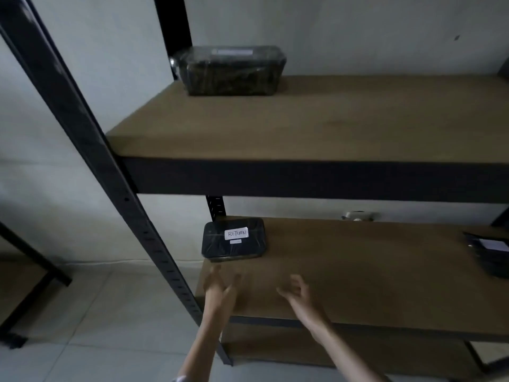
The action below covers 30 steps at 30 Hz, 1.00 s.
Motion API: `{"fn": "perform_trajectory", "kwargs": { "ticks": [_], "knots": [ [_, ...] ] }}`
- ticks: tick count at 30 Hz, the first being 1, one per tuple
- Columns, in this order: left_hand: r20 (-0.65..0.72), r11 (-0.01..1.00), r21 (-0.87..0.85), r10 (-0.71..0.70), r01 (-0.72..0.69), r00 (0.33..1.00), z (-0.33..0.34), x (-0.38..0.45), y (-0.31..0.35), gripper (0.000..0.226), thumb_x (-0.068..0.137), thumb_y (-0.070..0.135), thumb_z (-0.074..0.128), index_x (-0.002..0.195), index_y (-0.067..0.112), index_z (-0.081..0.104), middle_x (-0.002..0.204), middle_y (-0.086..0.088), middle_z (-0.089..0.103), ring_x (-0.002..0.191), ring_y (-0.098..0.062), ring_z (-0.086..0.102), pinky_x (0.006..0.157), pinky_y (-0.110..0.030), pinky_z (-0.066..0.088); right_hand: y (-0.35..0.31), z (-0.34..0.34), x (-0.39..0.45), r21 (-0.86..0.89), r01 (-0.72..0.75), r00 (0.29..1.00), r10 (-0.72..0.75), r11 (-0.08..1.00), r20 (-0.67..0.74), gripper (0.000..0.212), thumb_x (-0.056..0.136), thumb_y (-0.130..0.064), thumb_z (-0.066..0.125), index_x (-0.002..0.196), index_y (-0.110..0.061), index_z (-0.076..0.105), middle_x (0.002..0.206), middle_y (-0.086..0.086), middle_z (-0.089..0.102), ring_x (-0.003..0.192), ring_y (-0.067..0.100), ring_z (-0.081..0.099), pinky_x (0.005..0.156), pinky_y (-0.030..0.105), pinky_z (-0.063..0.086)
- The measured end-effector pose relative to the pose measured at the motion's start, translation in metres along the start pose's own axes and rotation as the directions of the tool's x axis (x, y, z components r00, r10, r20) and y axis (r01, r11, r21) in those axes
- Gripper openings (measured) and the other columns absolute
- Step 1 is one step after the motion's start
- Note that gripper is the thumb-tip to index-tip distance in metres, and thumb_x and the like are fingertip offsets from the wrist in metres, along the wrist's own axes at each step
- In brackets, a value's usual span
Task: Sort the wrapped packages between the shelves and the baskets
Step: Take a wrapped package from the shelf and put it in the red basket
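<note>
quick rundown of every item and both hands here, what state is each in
RETURN package: wrapped, flat on lower shelf, untouched
upper package: wrapped, at back left of upper shelf
right-edge package: on lower shelf, cut off by frame
left hand: open, empty, near RETURN package
right hand: fingers loosely curled, empty

A: What is unclear near the bottom of the frame?
B: Both hands, the left hand (220, 285) and right hand (297, 292), are motion-blurred; finger positions are unreadable.
A: And at the right edge?
B: A dark package (489, 253) is cut off; a small object (357, 216) at the shelf's back is too small to identify.
</note>
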<state>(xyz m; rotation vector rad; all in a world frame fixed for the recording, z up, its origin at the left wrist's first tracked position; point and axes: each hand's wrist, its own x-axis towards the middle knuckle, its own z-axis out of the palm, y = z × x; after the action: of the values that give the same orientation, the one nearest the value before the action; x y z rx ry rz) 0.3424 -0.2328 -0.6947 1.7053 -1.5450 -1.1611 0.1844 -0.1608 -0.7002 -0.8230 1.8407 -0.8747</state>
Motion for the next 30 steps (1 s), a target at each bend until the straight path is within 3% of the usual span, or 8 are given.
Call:
{"fn": "perform_trajectory", "kwargs": {
  "ticks": [3,5,8,12,17,22,26,30],
  "knots": [
    [-0.146,0.999,0.036,0.010,-0.005,0.989,0.006,0.035,-0.004,0.057,0.087,0.020,0.059,0.136,0.008,0.033,0.134,-0.019,0.037,0.125,-0.035,0.036,0.098,-0.044,0.038,0.006,0.017,0.043,0.033,0.054,0.996,-0.051,0.998,-0.073,0.048,0.090,-0.019,0.060,0.132,-0.003,0.043,0.136,0.015,0.047,0.116,0.020,0.048,0.089,0.025,0.036],
    [-0.203,0.997,0.065,0.045,-0.033,0.978,0.004,0.057,-0.006,0.059,0.088,0.019,0.057,0.137,0.004,0.029,0.140,-0.021,0.029,0.131,-0.036,0.026,0.104,-0.047,0.031,-0.001,0.026,0.066,0.029,0.084,0.992,-0.081,0.996,-0.097,0.049,0.092,-0.024,0.056,0.134,-0.002,0.043,0.135,0.017,0.049,0.121,0.026,0.049,0.090,0.026,0.037],
    [-0.184,0.993,0.106,0.073,-0.054,0.980,-0.002,0.081,-0.012,0.059,0.089,0.018,0.055,0.137,0.001,0.026,0.141,-0.022,0.028,0.131,-0.038,0.027,0.106,-0.044,0.026,-0.016,0.041,0.094,0.082,0.096,0.988,-0.085,0.992,-0.127,0.054,0.094,-0.033,0.050,0.136,0.000,0.041,0.137,0.018,0.048,0.126,0.030,0.046,0.098,0.033,0.038],
    [-0.085,0.992,-0.124,0.023,-0.034,0.996,0.010,0.083,-0.026,0.056,0.091,0.007,0.050,0.140,0.006,0.024,0.134,-0.017,0.036,0.127,-0.031,0.035,0.105,-0.037,0.030,-0.028,0.059,0.117,0.183,0.085,0.980,-0.049,0.979,-0.195,0.052,0.094,-0.030,0.051,0.138,-0.004,0.042,0.140,0.013,0.048,0.128,0.027,0.045,0.100,0.029,0.036],
    [-0.112,0.970,-0.244,-0.009,-0.019,0.994,0.016,0.078,-0.037,0.051,0.089,0.002,0.051,0.129,0.019,0.025,0.127,-0.020,0.047,0.119,-0.039,0.047,0.102,-0.054,0.039,-0.019,0.054,0.118,0.214,0.106,0.968,-0.052,0.971,-0.244,0.049,0.092,-0.016,0.055,0.139,-0.006,0.042,0.141,0.013,0.047,0.129,0.026,0.045,0.105,0.032,0.036],
    [-0.074,0.980,-0.199,0.010,-0.025,0.997,0.020,0.079,-0.036,0.042,0.087,-0.001,0.052,0.126,0.008,0.039,0.120,-0.017,0.052,0.114,-0.030,0.049,0.098,-0.041,0.042,-0.005,0.044,0.111,0.194,0.142,0.946,-0.076,0.971,-0.316,0.050,0.092,-0.008,0.053,0.140,-0.004,0.038,0.141,0.019,0.043,0.131,0.029,0.042,0.100,0.028,0.035],
    [-0.087,0.985,-0.172,0.018,-0.033,0.996,0.022,0.085,-0.038,0.044,0.086,-0.002,0.053,0.127,0.011,0.042,0.119,-0.015,0.056,0.112,-0.029,0.052,0.098,-0.045,0.044,-0.002,0.042,0.116,0.156,0.173,0.931,-0.110,0.973,-0.347,0.049,0.090,-0.012,0.059,0.136,-0.002,0.044,0.133,0.018,0.053,0.121,0.029,0.052,0.089,0.023,0.038],
    [-0.129,0.980,-0.195,0.015,-0.040,0.991,0.022,0.089,-0.038,0.042,0.085,-0.001,0.055,0.125,0.010,0.047,0.116,-0.015,0.059,0.109,-0.030,0.056,0.096,-0.048,0.046,0.001,0.040,0.124,0.190,0.167,0.929,-0.090,0.967,-0.358,0.051,0.085,-0.011,0.065,0.132,0.001,0.048,0.128,0.019,0.057,0.113,0.030,0.058,0.098,0.032,0.046]
  ]
}}
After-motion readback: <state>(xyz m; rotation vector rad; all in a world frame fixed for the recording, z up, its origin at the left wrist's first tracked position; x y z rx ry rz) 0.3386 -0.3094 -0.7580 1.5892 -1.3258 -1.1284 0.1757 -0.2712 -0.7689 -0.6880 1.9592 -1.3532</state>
